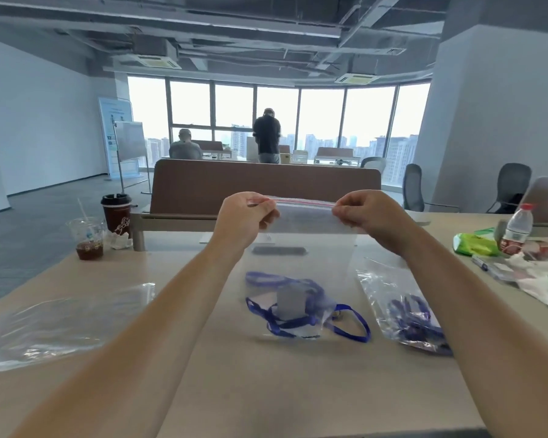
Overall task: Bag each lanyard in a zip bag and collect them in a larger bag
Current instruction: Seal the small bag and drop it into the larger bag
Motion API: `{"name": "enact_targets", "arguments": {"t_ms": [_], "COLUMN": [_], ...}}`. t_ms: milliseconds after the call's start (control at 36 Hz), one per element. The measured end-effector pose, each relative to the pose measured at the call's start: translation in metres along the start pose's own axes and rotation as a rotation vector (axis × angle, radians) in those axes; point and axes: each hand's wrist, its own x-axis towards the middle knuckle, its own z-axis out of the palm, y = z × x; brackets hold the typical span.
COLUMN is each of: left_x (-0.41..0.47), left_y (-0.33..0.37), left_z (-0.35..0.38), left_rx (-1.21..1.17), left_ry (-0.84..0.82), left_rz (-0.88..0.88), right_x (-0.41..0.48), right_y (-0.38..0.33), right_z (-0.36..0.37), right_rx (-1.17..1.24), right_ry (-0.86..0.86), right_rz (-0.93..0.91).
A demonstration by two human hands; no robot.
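A blue lanyard [351, 324] lies on the table [266, 390], near and central, seen mostly through a clear zip bag [301, 248] held upright over it. One loop pokes out past the bag's right edge, so it is probably not bagged yet. The left hand [244, 216] and right hand [364, 213] each pinch an end of the red zip strip. To the right, a second bag [405, 308] already holds blue lanyards. To the left lie spare clear bags [60, 320].
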Motion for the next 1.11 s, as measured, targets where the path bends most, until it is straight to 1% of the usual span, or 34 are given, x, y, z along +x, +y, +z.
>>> {"name": "enact_targets", "arguments": {"t_ms": [111, 222, 306, 361, 444, 528, 611, 667, 722, 806, 944, 1000, 1111], "left_x": [-0.002, -0.005, -0.006, -0.007, -0.006, 0.000, 0.009, 0.014, 0.018, 0.026, 0.037, 0.042, 0.047], "left_y": [0.013, 0.027, 0.034, 0.036, 0.035, 0.030, 0.022, 0.020, 0.020, 0.019, 0.004, -0.008, -0.042], "left_z": [0.029, 0.061, 0.085, 0.100, 0.119, 0.140, 0.163, 0.178, 0.194, 0.221, 0.263, 0.277, 0.299], "left_rx": [-0.091, -0.168, -0.200, -0.178, -0.130, 0.065, 0.308, 0.394, 0.368, 0.238, 0.134, 0.138, 0.273], "left_ry": [-0.030, -0.058, -0.116, -0.148, -0.194, -0.252, -0.244, -0.238, -0.267, -0.294, -0.242, -0.227, -0.261], "left_rz": [-0.016, -0.029, -0.045, -0.032, -0.010, 0.055, 0.142, 0.165, 0.138, 0.069, -0.026, -0.041, -0.042], "right_x": [-0.012, -0.031, -0.043, -0.050, -0.058, -0.062, -0.061, -0.058, -0.054, -0.044, -0.022, -0.015, -0.003], "right_y": [0.014, 0.026, 0.036, 0.041, 0.048, 0.057, 0.071, 0.079, 0.088, 0.106, 0.148, 0.164, 0.201], "right_z": [-0.033, -0.064, -0.083, -0.096, -0.115, -0.131, -0.146, -0.155, -0.164, -0.172, -0.177, -0.177, -0.167], "right_rx": [0.184, 0.231, 0.271, 0.256, 0.146, 0.147, 0.098, 0.063, 0.066, 0.097, 0.113, 0.127, 0.202], "right_ry": [0.026, 0.065, 0.118, 0.169, 0.242, 0.282, 0.326, 0.374, 0.424, 0.496, 0.554, 0.560, 0.531], "right_rz": [0.086, 0.133, 0.147, 0.154, 0.176, 0.210, 0.254, 0.277, 0.288, 0.314, 0.375, 0.400, 0.456]}}
